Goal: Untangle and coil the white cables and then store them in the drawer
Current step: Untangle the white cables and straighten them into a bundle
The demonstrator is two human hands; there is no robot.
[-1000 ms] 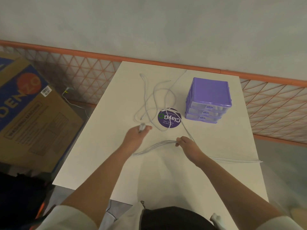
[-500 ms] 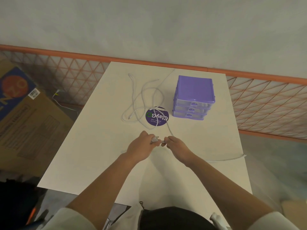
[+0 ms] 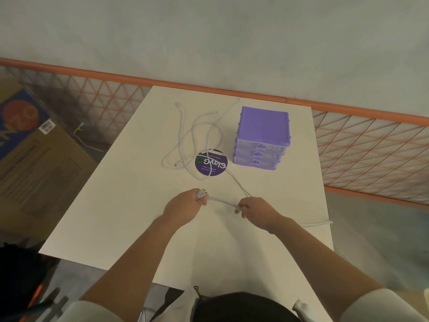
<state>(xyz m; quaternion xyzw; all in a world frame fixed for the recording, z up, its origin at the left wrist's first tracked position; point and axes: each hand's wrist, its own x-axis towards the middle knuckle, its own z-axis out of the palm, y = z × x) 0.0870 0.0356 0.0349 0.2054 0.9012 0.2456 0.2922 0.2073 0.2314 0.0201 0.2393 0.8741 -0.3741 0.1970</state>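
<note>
White cables (image 3: 185,140) lie in a loose tangle on the white table (image 3: 130,205), partly over a round purple sticker (image 3: 211,161). My left hand (image 3: 185,205) is shut on a cable's plug end, its metal tip poking out above the fingers. My right hand (image 3: 257,211) pinches the same cable a short span away, and the stretch (image 3: 222,202) between both hands hangs slightly slack. From my right hand, strands run up toward the sticker and one trails off to the table's right edge (image 3: 318,223). A purple three-drawer unit (image 3: 262,138) stands behind, its drawers closed.
An orange mesh fence (image 3: 371,147) runs behind and to the right of the table. A cardboard box (image 3: 34,154) sits on the floor at the left. The near table edge is by my body.
My left hand brought the plug end from near the sticker toward my right hand. The two hands met, then drew apart, with a short length of cable now stretched between them.
</note>
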